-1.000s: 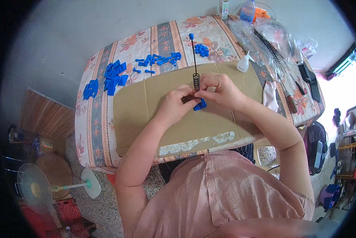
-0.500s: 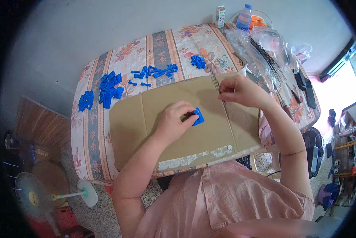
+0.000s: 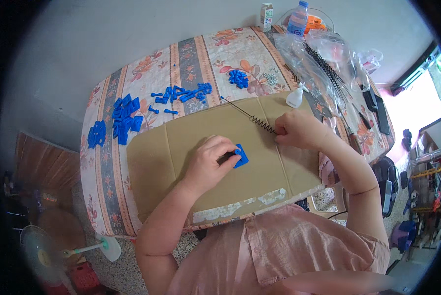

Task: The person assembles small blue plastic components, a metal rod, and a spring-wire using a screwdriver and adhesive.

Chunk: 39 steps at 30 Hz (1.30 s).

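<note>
On a flat sheet of brown cardboard (image 3: 205, 187), my left hand (image 3: 211, 160) pinches a small blue plastic part (image 3: 240, 156) with a square base and a round post. The thumb and fingers close around the post and hide some of it. To its right, my right hand (image 3: 294, 129) grips one end of a black coiled wire spring (image 3: 262, 124). A thin straight stem runs from the coil toward the upper left, with a tiny blue tip near the cardboard's far edge. The two held things are apart.
Blue square pieces (image 3: 124, 118) and blue pegs (image 3: 181, 92) lie in piles on the flowered tablecloth (image 3: 151, 73). A small blue heap (image 3: 238, 78) sits farther right. Near the right hand stands a white dropper bottle (image 3: 295, 97). Plastic bags with black springs (image 3: 323, 61) lie at the far right.
My right hand has lowered slightly and turned the spring, so its blue-tipped stem now points left over the cardboard. The left hand keeps its hold on the blue part. The view has shifted slightly.
</note>
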Tool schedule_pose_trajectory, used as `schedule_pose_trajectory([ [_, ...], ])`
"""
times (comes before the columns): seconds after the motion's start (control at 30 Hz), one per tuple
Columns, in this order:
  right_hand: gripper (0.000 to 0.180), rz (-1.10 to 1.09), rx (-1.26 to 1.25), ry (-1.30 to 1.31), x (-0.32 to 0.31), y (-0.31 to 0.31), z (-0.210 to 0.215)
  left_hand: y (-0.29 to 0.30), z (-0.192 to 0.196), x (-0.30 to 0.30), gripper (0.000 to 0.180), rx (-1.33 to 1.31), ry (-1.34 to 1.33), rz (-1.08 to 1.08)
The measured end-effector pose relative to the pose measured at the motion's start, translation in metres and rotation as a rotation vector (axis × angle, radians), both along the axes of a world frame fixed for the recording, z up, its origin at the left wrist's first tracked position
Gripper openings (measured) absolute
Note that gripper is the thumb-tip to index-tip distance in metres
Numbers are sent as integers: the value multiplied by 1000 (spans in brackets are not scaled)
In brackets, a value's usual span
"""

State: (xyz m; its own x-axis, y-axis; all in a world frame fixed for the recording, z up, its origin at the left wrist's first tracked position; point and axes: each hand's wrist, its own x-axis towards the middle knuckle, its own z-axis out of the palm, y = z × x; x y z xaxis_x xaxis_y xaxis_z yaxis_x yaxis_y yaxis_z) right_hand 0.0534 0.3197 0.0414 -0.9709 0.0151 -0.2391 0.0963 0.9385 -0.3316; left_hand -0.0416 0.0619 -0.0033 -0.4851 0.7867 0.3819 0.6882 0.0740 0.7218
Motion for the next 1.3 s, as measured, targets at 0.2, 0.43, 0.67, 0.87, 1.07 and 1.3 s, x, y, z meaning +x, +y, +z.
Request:
schedule_pose_trajectory([
  [0.2, 25, -111, -154, 121, 18, 3, 3, -3, -3, 0, 20, -9, -31, 7],
  [0.43, 26, -392, -324, 380, 48, 63, -17, 0, 1, 0, 19, 18, 18, 17],
  [0.67, 50, -311, -391, 613, 31, 85, -51, -1, -1, 1, 18, 41, 14, 16],
  [0.87, 57, -291, -331, 635, 12, 76, -56, 0, -3, -1, 17, 58, 40, 9],
  [1.07, 46, -380, -498, 560, 2, 78, -62, 0, -2, -2, 17, 37, 19, 12],
  [1.3, 28, -319, -624, 670, 6, 74, -64, 1, -1, -1, 16, 61, 21, 27],
])
